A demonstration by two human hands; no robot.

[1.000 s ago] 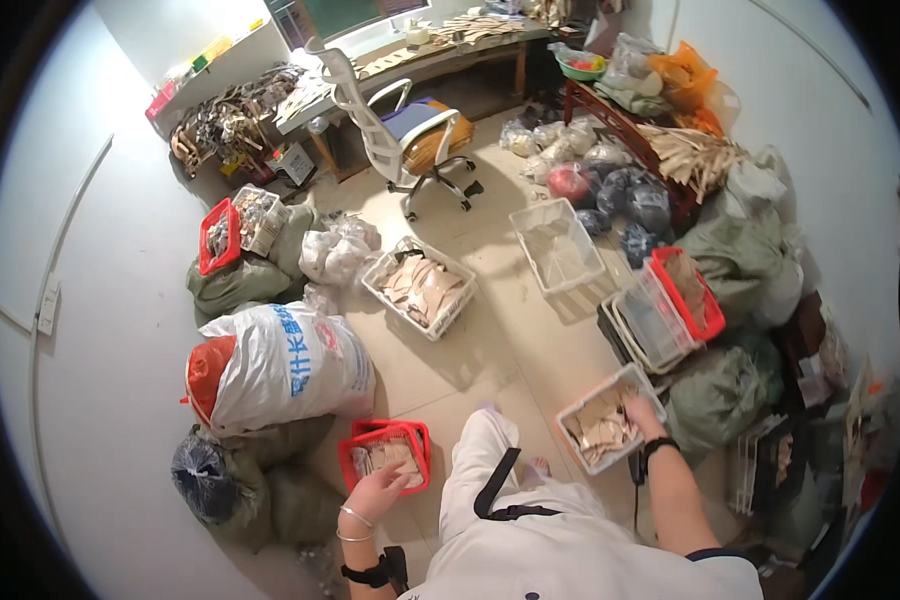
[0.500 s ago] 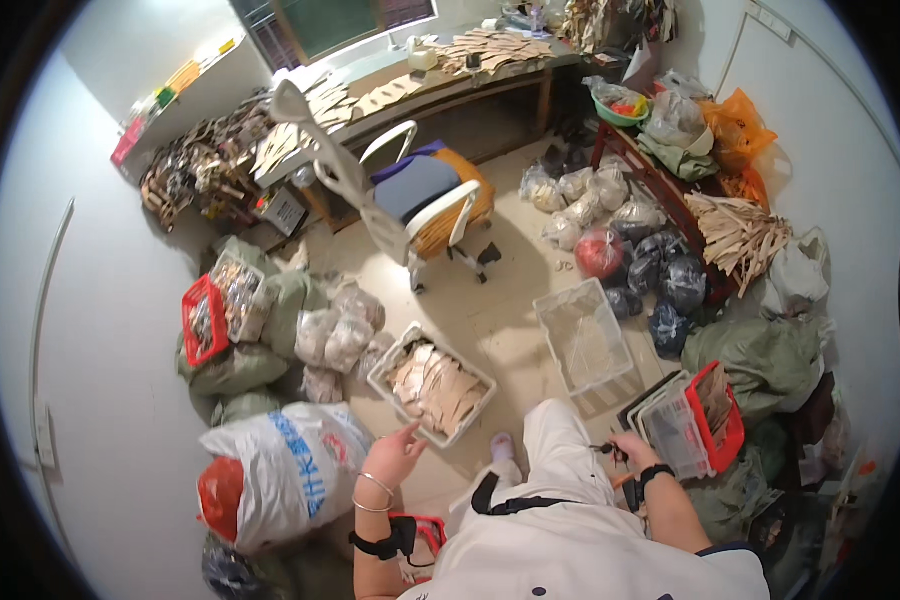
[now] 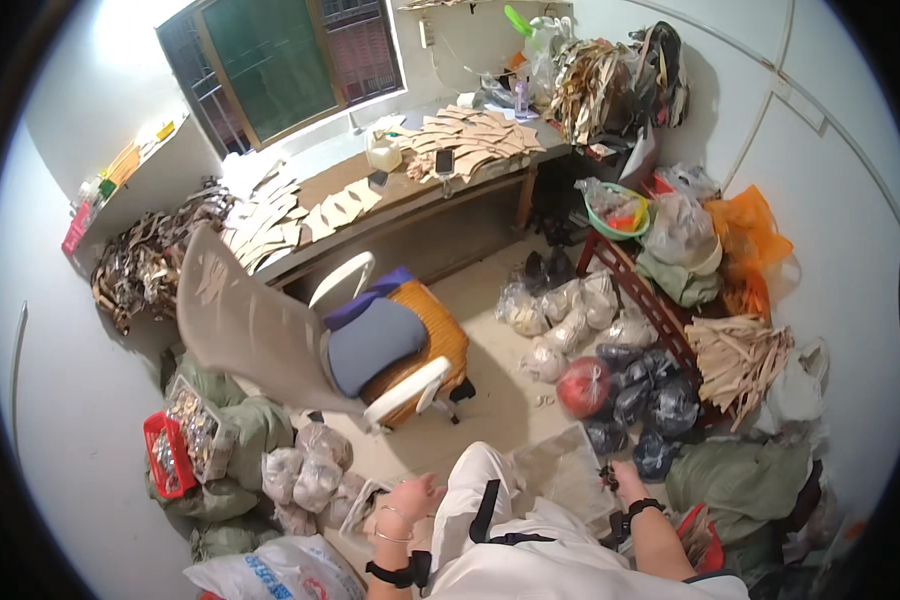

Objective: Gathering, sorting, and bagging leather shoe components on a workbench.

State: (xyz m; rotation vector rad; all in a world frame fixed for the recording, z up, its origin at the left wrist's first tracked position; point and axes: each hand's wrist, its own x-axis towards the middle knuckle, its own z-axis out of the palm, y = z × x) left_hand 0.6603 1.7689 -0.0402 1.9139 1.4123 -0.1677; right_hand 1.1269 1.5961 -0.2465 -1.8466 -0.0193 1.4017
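In the head view, the person leans over a crowded floor, both forearms reaching in from the lower edge. The right hand (image 3: 628, 484) has its fingers closed around a small black object (image 3: 608, 478), which sticks out on the hand's left side; its exact kind is too small to tell. That object appears in front of the right edge of a clear plastic bin (image 3: 560, 470), and whether it touches the bin cannot be told. The left hand (image 3: 413, 497) has its fingers bent and pointing to the right, near the person's leg; blur hides whether they grip anything. Just left of that hand, the rim of a white crate (image 3: 357, 505) shows, partly covered by the hand and forearm.

Ahead stands an office chair (image 3: 375, 345) with a grey cushion, its pale back tilted to the left. Behind it, a long table (image 3: 335, 180) under the window carries rows of flat tan pieces (image 3: 470, 142) and a dark phone (image 3: 445, 161). To the right of the chair lie knotted clear bags, a red bag (image 3: 583, 387) and black bags (image 3: 655, 395). A bundle of tan strips (image 3: 740, 362) lies beyond them, above a green sack (image 3: 740, 485). At left, a red basket (image 3: 168, 455) rests on green sacks.
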